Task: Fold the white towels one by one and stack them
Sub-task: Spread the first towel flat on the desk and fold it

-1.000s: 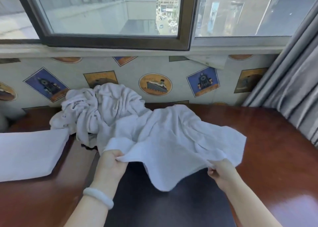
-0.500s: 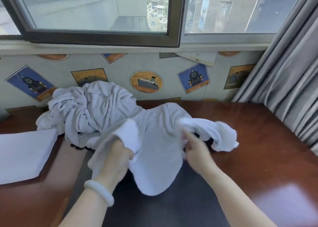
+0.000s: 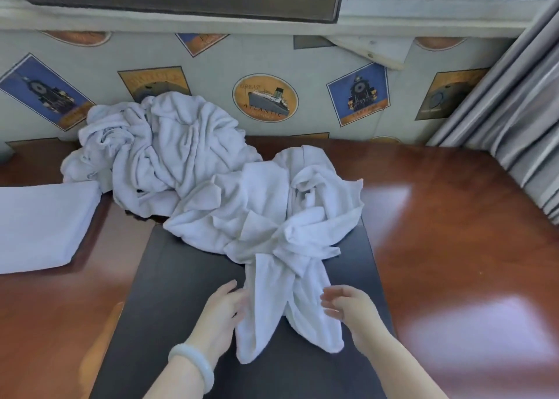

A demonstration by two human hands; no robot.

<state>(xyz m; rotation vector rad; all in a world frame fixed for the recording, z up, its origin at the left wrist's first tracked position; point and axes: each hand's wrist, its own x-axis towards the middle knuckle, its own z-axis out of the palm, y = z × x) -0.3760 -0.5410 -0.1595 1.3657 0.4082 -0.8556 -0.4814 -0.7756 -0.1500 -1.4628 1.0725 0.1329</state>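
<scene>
White towel [image 3: 272, 214] now crumpled on mat [image 3: 181, 277]; left hand [image 3: 223, 311], right hand [image 3: 348, 308]: grip released.

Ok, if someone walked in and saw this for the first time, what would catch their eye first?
Probably the twisted white towel sprawled across the dark mat in the middle, with the left hand and right hand open either side of its near end. Behind it at the back left sits a heap of crumpled towels, and a folded towel lies flat at the left edge.
</scene>
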